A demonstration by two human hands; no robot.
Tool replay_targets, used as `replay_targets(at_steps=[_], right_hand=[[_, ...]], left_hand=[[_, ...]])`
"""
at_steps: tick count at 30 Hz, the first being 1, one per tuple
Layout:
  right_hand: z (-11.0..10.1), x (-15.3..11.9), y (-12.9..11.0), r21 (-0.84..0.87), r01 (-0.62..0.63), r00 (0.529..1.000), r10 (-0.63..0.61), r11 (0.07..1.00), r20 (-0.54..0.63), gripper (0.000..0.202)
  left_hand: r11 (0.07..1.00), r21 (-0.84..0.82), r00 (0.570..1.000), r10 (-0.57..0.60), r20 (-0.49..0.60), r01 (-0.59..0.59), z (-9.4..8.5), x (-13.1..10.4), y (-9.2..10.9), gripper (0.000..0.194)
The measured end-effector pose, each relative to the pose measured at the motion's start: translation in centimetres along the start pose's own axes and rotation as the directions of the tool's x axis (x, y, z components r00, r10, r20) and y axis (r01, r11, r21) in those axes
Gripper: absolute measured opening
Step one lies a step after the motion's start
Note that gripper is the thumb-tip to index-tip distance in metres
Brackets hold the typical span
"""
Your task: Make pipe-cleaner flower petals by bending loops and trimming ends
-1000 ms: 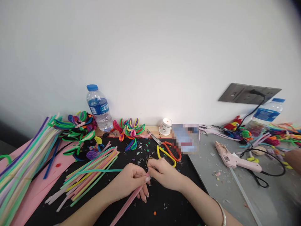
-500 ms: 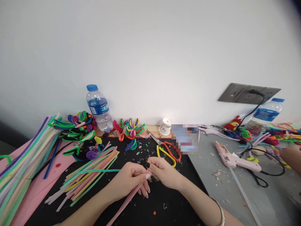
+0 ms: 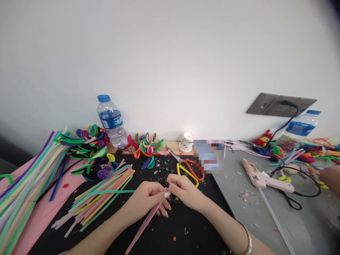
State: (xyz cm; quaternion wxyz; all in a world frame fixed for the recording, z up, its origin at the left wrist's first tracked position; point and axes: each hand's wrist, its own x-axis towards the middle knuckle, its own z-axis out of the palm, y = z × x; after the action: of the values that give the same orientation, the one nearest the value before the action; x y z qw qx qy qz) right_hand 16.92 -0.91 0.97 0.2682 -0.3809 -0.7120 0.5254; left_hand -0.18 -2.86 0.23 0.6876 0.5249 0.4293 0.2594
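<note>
Slightly higher than a second ago, the right hand (image 3: 184,191) now shows a dark nail against the upper end of the pink strip (image 3: 145,225). Its fingers are curled in narrow; whether they grip the strip I cannot tell. Left thumb and forefinger pinch the strip near that end, the left hand's (image 3: 147,198) other fingers loosely bent. From there the strip slants down over the black mat (image 3: 164,244), toward the near edge of view.

You face a pale wall (image 3: 170,71) with a grey socket panel (image 3: 268,105) above a grey table (image 3: 244,209); the dark patch (image 3: 6,150) leftward may be shadow.
</note>
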Motion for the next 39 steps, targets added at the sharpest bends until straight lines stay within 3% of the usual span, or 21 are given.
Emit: replay_targets(at_steps=[4, 7, 9, 14, 16, 18, 21, 22, 24, 28, 32, 34, 36, 39], right_hand=[[-0.1, 0.0, -0.1, -0.112, 0.024, 1.000, -0.026, 0.993, -0.010, 0.021], [-0.5, 0.2, 0.2, -0.125, 0.030, 0.989, -0.048, 0.992, -0.143, 0.022], [-0.7, 0.2, 0.5, -0.104, 0.026, 0.977, -0.048, 0.994, -0.209, 0.022], [-0.3, 0.1, 0.8, -0.016, 0.015, 0.982, -0.018, 1.000, -0.186, 0.019], [-0.2, 0.1, 0.8, 0.040, 0.017, 0.971, -0.007, 0.999, -0.237, 0.020], [-0.3, 0.2, 0.9, 0.117, 0.043, 0.925, 0.005, 0.992, -0.380, 0.023], [-1.0, 0.4, 1.1, 0.217, 0.133, 0.785, 0.031, 0.967, -0.618, 0.030], [-1.2, 0.4, 1.2, 0.253, 0.167, 0.751, 0.043, 0.953, -0.659, 0.032], [-1.5, 0.6, 1.3, 0.334, 0.217, 0.731, 0.074, 0.917, -0.679, 0.033], [-1.4, 0.8, 1.4, 0.441, 0.223, 0.801, 0.095, 0.869, -0.591, 0.032], [-0.8, 0.7, 1.3, 0.432, 0.153, 0.876, 0.080, 0.889, -0.475, 0.032], [-0.6, 0.6, 1.3, 0.379, 0.121, 0.898, 0.062, 0.917, -0.436, 0.031], [-0.5, 0.5, 1.1, 0.299, 0.095, 0.910, 0.039, 0.949, -0.413, 0.030], [-0.2, 0.4, 0.9, 0.219, 0.062, 0.923, 0.028, 0.974, -0.385, 0.028]], left_hand=[[1.000, 0.014, 1.000, -0.010, 0.013, 0.010, 0.0, 0.1, 0.0, 0.031], [0.999, -0.011, 0.999, -0.034, 0.007, 0.034, -0.1, 0.1, -0.1, 0.031], [0.999, -0.027, 0.999, -0.046, 0.003, 0.046, 0.0, 0.1, -0.2, 0.030], [0.997, -0.048, 0.998, -0.053, -0.017, 0.053, 0.0, 0.1, -0.4, 0.032], [0.997, -0.057, 0.997, -0.046, -0.057, 0.043, -0.2, 0.1, -0.4, 0.033], [0.999, -0.049, 0.991, -0.027, -0.129, 0.021, -0.5, 0.3, -0.2, 0.036], [0.999, -0.036, 0.964, 0.007, -0.267, -0.017, -0.9, 0.4, -0.1, 0.036], [0.999, -0.031, 0.953, 0.025, -0.301, -0.036, -1.0, 0.5, -0.1, 0.037], [0.995, -0.012, 0.936, 0.088, -0.340, -0.098, -1.1, 0.5, -0.1, 0.039], [0.966, 0.114, 0.885, 0.258, -0.387, -0.232, -1.1, 0.1, 0.1, 0.033], [0.917, 0.282, 0.822, 0.382, -0.422, -0.281, -1.0, -0.3, 0.7, 0.022], [0.947, 0.226, 0.882, 0.301, -0.363, -0.230, -0.8, -0.4, 0.8, 0.027], [0.982, 0.128, 0.963, 0.161, -0.216, -0.136, -0.6, -0.4, 0.8, 0.033], [0.999, 0.049, 0.999, 0.015, 0.033, -0.016, -0.3, -0.3, 0.3, 0.034]])
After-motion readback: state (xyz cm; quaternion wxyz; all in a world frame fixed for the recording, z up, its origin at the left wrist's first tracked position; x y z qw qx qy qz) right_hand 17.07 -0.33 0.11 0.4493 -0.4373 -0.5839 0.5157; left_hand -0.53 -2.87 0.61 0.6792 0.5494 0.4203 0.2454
